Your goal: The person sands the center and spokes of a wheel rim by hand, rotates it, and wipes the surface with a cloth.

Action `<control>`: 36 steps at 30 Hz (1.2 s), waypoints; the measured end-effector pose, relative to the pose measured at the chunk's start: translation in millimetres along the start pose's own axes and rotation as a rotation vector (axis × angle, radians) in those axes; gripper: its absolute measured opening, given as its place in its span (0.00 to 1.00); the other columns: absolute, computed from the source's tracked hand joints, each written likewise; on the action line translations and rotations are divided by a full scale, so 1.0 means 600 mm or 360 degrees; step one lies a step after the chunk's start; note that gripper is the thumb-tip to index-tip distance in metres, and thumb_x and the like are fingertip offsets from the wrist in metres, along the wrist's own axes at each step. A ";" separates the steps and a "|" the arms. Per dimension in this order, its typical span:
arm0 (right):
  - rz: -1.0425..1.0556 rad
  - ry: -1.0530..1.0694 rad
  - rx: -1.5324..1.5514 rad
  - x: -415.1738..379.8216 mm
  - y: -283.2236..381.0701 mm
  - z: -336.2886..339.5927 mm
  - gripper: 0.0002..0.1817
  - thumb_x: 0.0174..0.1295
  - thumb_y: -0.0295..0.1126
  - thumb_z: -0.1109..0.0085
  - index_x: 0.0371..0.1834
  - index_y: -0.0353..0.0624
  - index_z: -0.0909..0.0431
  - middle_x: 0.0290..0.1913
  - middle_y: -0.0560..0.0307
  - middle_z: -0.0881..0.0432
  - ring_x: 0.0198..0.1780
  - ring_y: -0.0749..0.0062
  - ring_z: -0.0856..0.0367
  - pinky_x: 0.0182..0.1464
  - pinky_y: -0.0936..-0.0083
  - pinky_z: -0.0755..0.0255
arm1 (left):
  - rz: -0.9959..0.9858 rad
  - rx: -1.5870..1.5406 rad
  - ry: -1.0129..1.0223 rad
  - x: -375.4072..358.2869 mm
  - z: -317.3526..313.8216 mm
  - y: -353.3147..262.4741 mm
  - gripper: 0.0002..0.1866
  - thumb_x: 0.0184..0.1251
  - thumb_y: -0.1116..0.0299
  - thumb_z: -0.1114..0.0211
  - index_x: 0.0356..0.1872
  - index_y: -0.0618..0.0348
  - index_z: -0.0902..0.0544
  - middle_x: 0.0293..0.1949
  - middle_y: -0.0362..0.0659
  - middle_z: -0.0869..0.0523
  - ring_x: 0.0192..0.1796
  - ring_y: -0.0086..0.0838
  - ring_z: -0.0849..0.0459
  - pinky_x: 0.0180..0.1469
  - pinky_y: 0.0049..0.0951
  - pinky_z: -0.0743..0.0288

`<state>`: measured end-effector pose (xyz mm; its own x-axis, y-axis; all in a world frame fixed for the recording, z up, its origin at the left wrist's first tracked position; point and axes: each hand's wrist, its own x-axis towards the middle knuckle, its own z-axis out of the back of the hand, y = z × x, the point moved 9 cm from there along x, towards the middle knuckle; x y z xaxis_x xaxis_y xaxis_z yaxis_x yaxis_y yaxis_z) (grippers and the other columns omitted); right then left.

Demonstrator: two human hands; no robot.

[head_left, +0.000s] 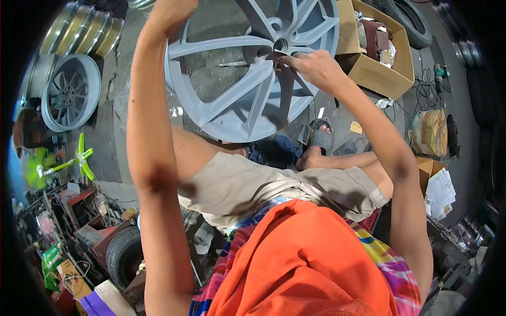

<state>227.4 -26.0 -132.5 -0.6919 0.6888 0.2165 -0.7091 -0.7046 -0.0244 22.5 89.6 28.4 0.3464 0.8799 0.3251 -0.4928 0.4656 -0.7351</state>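
Left hand (171, 10) grips wheel (253, 68) rim, right hand (311, 66) pinches dark sandpaper (284, 79) against 1 spoke; rigid, likely heavy, best held by rim.

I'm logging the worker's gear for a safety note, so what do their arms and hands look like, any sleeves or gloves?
Both arms are bare along their full visible length, with no sleeves showing. The left hand and right hand wear no gloves. No watch, bracelet or rings are visible.
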 end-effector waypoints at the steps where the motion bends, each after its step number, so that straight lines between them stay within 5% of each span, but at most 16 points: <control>1: -0.0109 0.0210 -0.0084 -0.001 -0.013 -0.018 0.16 0.66 0.30 0.44 0.56 0.50 0.16 0.31 0.55 0.13 0.35 0.56 0.11 0.34 0.63 0.19 | 0.0011 0.0078 -0.0013 0.002 0.007 0.001 0.22 0.87 0.57 0.47 0.57 0.68 0.15 0.49 0.38 0.11 0.54 0.22 0.20 0.61 0.27 0.28; 6: 0.0284 -0.0179 0.0036 0.033 0.046 0.026 0.13 0.65 0.30 0.42 0.52 0.46 0.17 0.30 0.53 0.14 0.33 0.58 0.10 0.33 0.64 0.19 | 0.0023 0.0036 -0.0036 0.003 0.001 0.015 0.22 0.87 0.57 0.47 0.56 0.69 0.15 0.48 0.37 0.11 0.53 0.22 0.20 0.60 0.27 0.27; 10: 0.0105 0.0335 -0.0255 0.061 0.041 -0.026 0.13 0.64 0.31 0.40 0.50 0.42 0.16 0.31 0.51 0.13 0.34 0.57 0.10 0.35 0.63 0.19 | -0.0052 -0.0092 -0.0042 0.008 -0.003 0.005 0.22 0.86 0.57 0.47 0.57 0.69 0.15 0.48 0.37 0.11 0.53 0.22 0.20 0.60 0.27 0.27; 14: -0.0484 -0.0015 0.0568 0.061 0.036 -0.031 0.11 0.71 0.34 0.43 0.44 0.38 0.15 0.31 0.49 0.13 0.32 0.56 0.12 0.35 0.62 0.23 | -0.0014 0.0071 -0.0017 0.008 -0.002 0.007 0.23 0.86 0.55 0.47 0.58 0.68 0.16 0.49 0.38 0.11 0.54 0.22 0.20 0.60 0.28 0.27; 17: -0.1610 -0.0346 0.2836 0.022 0.023 -0.116 0.17 0.79 0.40 0.47 0.46 0.37 0.14 0.31 0.65 0.19 0.32 0.80 0.27 0.36 0.79 0.33 | -0.0009 0.0125 0.0014 0.012 -0.002 0.016 0.24 0.86 0.54 0.48 0.58 0.67 0.16 0.48 0.37 0.11 0.53 0.22 0.20 0.59 0.29 0.27; 20: -0.1765 -0.0630 0.2823 0.017 0.034 -0.108 0.18 0.80 0.40 0.48 0.44 0.36 0.14 0.32 0.67 0.19 0.32 0.82 0.28 0.35 0.79 0.34 | -0.0101 0.0206 -0.0078 0.007 0.006 0.007 0.24 0.86 0.54 0.48 0.57 0.68 0.16 0.47 0.40 0.10 0.52 0.23 0.19 0.58 0.29 0.26; 21: -0.1519 -0.0541 0.2548 0.029 0.021 -0.112 0.16 0.78 0.39 0.46 0.48 0.40 0.13 0.32 0.56 0.14 0.31 0.72 0.19 0.36 0.75 0.29 | -0.0100 0.0204 -0.0071 0.004 0.006 0.006 0.24 0.86 0.54 0.48 0.57 0.68 0.16 0.47 0.40 0.10 0.52 0.23 0.19 0.58 0.29 0.26; 22: -0.1516 -0.0553 0.2540 0.020 0.003 -0.118 0.16 0.78 0.39 0.46 0.48 0.40 0.13 0.32 0.56 0.14 0.31 0.72 0.19 0.36 0.75 0.29 | -0.0080 0.0211 -0.0047 0.007 0.006 0.006 0.24 0.86 0.55 0.48 0.57 0.67 0.16 0.47 0.42 0.10 0.52 0.24 0.18 0.58 0.30 0.26; 24: -0.0496 -0.0390 0.1298 0.040 0.017 -0.049 0.13 0.75 0.35 0.44 0.52 0.46 0.12 0.35 0.42 0.12 0.37 0.56 0.11 0.39 0.65 0.24 | -0.0065 0.0219 -0.0031 0.010 0.007 0.007 0.23 0.86 0.55 0.48 0.56 0.67 0.15 0.47 0.44 0.09 0.52 0.26 0.18 0.58 0.30 0.26; 25: -0.0511 -0.0005 0.0931 0.039 0.018 -0.028 0.16 0.69 0.30 0.44 0.57 0.51 0.12 0.39 0.38 0.13 0.44 0.49 0.12 0.40 0.58 0.21 | -0.0047 0.0114 -0.0013 0.007 0.005 0.013 0.23 0.86 0.55 0.48 0.57 0.67 0.15 0.47 0.45 0.09 0.52 0.26 0.17 0.58 0.30 0.26; 28: -0.0215 0.0179 0.0359 0.038 0.046 0.016 0.19 0.66 0.28 0.44 0.59 0.50 0.14 0.38 0.46 0.11 0.40 0.52 0.11 0.38 0.59 0.19 | -0.0084 0.0107 -0.0023 -0.004 0.013 0.008 0.23 0.86 0.56 0.48 0.57 0.67 0.15 0.47 0.45 0.09 0.52 0.26 0.17 0.58 0.31 0.26; 29: -0.0046 -0.0145 0.0348 0.032 0.064 0.032 0.21 0.63 0.28 0.43 0.60 0.51 0.15 0.38 0.51 0.11 0.37 0.53 0.11 0.35 0.61 0.18 | -0.0151 0.0207 -0.0038 -0.007 0.015 -0.001 0.23 0.87 0.56 0.48 0.57 0.67 0.15 0.47 0.43 0.09 0.52 0.25 0.18 0.58 0.31 0.26; 34: -0.0035 -0.0400 0.0106 0.061 0.068 0.030 0.22 0.62 0.28 0.41 0.61 0.51 0.16 0.34 0.53 0.12 0.31 0.55 0.11 0.33 0.61 0.18 | -0.0042 0.0116 -0.0034 0.002 0.008 0.011 0.22 0.86 0.56 0.48 0.57 0.68 0.15 0.48 0.40 0.10 0.53 0.24 0.19 0.59 0.30 0.26; 36: -0.0056 0.0067 0.0157 0.063 0.078 -0.015 0.24 0.61 0.29 0.39 0.62 0.53 0.17 0.33 0.48 0.12 0.29 0.52 0.13 0.31 0.62 0.19 | -0.0014 0.0107 -0.0083 0.001 0.015 0.016 0.22 0.86 0.57 0.47 0.58 0.68 0.15 0.48 0.40 0.10 0.53 0.24 0.19 0.59 0.30 0.26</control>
<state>167.0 -31.3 -134.4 -0.6732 0.7186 0.1743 -0.7178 -0.6917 0.0793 10.9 95.1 26.9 0.3098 0.8787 0.3632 -0.5430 0.4771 -0.6911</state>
